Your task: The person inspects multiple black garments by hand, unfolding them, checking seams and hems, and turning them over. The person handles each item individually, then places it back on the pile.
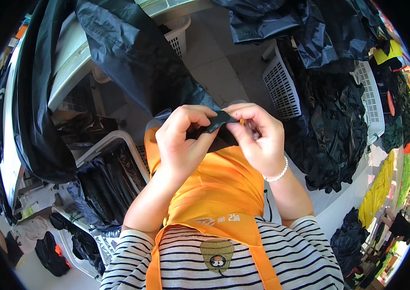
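Observation:
In front of my orange apron (214,181), both hands meet over the narrow end of a dark, shiny piece of fabric (218,121). My left hand (183,140) is closed, pinching the fabric between thumb and fingers. From the other side my right hand (261,140), with a white bead bracelet at the wrist, pinches the same end. A small orange bit of something shows between the right fingers, and I cannot make out what it is. Beyond the hands, a long length of black cloth (135,60) stretches down from the table toward them.
A pale table (69,60) lies at upper left, with black cloth draped over its edge. A white basket (282,87) stands at right beside a heap of black fabric (333,130). At left, a white-rimmed basket (130,140) holds folded dark pieces.

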Tool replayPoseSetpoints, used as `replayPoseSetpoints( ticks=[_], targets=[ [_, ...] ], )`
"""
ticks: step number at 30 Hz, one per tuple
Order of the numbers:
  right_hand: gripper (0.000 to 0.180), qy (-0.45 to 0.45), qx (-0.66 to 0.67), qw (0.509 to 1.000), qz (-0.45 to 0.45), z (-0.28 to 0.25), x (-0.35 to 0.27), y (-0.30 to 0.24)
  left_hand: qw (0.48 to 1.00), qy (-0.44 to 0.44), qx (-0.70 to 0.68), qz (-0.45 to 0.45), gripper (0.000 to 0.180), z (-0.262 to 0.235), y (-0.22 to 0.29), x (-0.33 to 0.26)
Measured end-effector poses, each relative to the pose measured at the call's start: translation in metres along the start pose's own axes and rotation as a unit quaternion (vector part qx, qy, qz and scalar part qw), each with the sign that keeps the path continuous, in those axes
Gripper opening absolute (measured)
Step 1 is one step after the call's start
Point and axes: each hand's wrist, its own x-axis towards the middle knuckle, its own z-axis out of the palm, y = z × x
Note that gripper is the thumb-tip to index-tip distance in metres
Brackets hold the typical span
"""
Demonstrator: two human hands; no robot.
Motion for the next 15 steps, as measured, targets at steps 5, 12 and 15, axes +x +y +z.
replayPoseSetpoints(
  ticks=[5, 12, 15],
  targets=[
    [0.008, -0.01, -0.029, 0.999, 0.036, -0.009, 0.008, -0.003, 0.983, -0.135, 0.013, -0.127, 0.014, -0.02, -0.004, 0.012],
    [0.004, -0.071, 0.145, 0.98, 0.115, -0.015, 0.023, -0.005, 0.827, -0.259, -0.333, -0.372, 0.015, -0.044, -0.003, 0.01],
    [0.004, -0.078, 0.105, 0.986, 0.108, -0.016, 0.024, -0.003, 0.822, -0.21, -0.363, -0.386, 0.014, -0.039, -0.005, 0.005]
  ],
)
